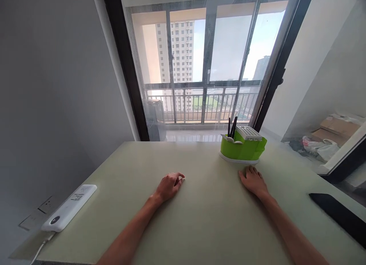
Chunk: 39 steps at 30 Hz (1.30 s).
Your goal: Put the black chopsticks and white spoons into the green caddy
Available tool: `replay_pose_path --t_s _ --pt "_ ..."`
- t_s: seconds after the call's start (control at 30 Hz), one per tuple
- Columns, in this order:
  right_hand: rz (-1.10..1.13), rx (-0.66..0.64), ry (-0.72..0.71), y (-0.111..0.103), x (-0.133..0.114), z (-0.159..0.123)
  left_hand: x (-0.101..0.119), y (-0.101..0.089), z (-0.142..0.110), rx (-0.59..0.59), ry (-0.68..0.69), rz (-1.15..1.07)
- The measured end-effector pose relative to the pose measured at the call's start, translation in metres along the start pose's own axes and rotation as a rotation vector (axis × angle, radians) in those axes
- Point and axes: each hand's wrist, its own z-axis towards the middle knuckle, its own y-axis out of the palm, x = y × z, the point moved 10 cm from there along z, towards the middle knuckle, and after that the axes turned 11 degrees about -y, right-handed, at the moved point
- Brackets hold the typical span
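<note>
My left hand [170,185] rests on the pale table [200,219] near its middle, fingers curled loosely under, with nothing visible in them. Lying flat on the table is my right hand [253,180], fingers stretched toward a green and white holder [242,146] just beyond the fingertips, not touching it. The holder stands upright and carries dark sticks and white utensils in its left part and a white slotted block on its right.
A white power strip [69,207] lies at the table's left edge with its cable running off the front. A black flat object [339,215] lies at the right edge. Large glass doors [206,66] stand behind the table; boxes and bags [328,141] sit at the right.
</note>
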Motion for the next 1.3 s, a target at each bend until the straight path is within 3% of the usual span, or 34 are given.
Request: replay_pose_path --t_s 1.3 --pt "-0.002 -0.029 -0.062 -0.001 -0.010 -0.002 0.006 0.000 0.000 -0.020 0.021 0.069"
